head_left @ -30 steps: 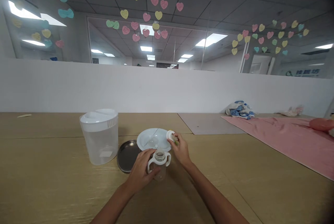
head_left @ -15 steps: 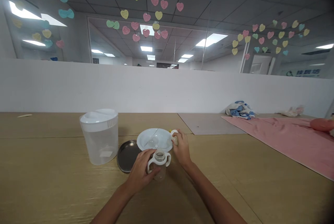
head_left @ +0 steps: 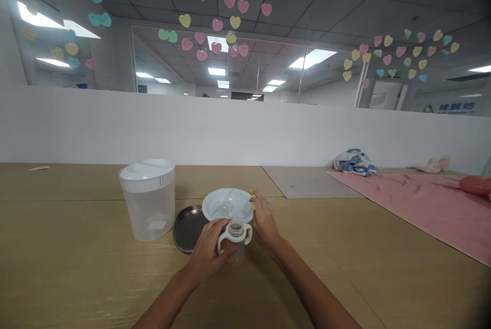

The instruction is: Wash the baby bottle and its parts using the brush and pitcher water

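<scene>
My left hand (head_left: 207, 253) is wrapped round a clear bottle (head_left: 237, 252) with a white two-handled collar and an open neck. Just behind it stands a white bowl (head_left: 217, 197) with clear pieces and a thin stick or straw inside. My right hand (head_left: 264, 220) is at the bowl's right rim, fingers closed on a small clear piece (head_left: 249, 207) whose details are blurred. A bit of something yellow (head_left: 251, 193) shows beside the fingertips. Left of the bowl lies a round dark metal tray (head_left: 188, 229), partly behind my left hand.
A translucent bucket (head_left: 149, 206) with a white lid stands left of the tray. At the right a pink cloth (head_left: 402, 201) covers the table (head_left: 326, 257). A blue and white cloth bundle (head_left: 355, 161) lies by the wall.
My right hand has tipped the small piece toward the bowl; its white top no longer faces up. My left hand keeps its hold on the bottle. The view has shifted slightly.
</scene>
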Tool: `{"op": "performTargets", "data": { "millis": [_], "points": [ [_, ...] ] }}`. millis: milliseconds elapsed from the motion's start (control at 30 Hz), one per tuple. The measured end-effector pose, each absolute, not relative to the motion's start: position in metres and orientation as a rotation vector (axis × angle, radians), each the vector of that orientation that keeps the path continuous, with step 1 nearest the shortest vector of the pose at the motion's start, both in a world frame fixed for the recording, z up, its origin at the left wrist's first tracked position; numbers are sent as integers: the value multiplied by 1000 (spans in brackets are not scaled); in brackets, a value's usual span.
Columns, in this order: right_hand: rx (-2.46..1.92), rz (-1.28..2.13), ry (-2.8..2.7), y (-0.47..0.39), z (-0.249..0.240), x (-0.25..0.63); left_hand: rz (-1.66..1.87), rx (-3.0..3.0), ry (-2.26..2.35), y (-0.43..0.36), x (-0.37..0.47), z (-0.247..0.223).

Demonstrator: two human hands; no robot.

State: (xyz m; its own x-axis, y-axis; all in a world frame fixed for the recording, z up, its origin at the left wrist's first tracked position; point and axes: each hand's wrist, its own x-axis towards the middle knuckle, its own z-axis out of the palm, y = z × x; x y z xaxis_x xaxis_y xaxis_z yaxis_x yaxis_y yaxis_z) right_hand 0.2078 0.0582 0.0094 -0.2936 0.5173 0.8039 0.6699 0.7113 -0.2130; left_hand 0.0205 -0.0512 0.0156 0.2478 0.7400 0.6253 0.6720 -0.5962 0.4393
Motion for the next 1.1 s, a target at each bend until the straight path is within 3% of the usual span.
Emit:
{"op": "performTargets", "data": {
  "millis": [367,967,1100],
  "points": [
    [-920,-398,-2101,52,13,207,1292,2427,1361,-52,21,17],
    [-1152,-132,-2092,45,22,207,1285,2476,1360,-49,17,12],
    [-1102,-80,-2156,42,23,206,1475,2429,1473,-45,9,9]
  ]
}}
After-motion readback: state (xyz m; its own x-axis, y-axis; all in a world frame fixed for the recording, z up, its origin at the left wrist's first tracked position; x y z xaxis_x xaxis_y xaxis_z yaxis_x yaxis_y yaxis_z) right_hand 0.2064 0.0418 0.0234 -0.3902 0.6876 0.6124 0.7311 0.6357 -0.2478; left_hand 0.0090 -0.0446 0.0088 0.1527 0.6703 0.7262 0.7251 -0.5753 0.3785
